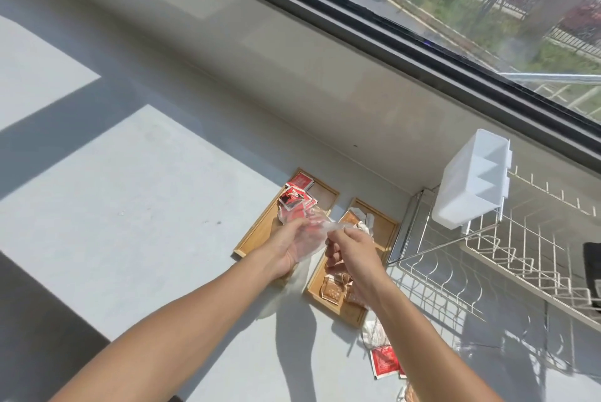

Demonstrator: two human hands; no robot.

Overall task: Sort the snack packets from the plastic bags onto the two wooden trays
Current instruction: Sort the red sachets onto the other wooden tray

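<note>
On the grey counter below the window we find two wooden trays side by side. At nine o'clock of the pair, the left tray carries red snack packets heaped at its far end; its near end is hidden by the hands.

Over the gap between the trays, the left hand is closed on a clear plastic bag, which sags limp from the palm. The right hand pinches the bag's upper edge between thumb and fingers. We cannot tell whether any packets remain inside it.

At three o'clock, the right tray holds orange-brown packets near its front and pale wrappers further back. At five o'clock of that tray, loose red packets lie on the counter, partly inside another crumpled bag, not yet sorted.

Assessment: the bag film appears thin, soft and slippery, bearing no load of its own; we judge it best held at the mouth edge with both hands and tipped. The packets look light, flat and crinkly, likely to slide, so an edge or corner pinch suits them.

At far three o'clock stand a wire dish rack and a white cutlery holder.
</note>
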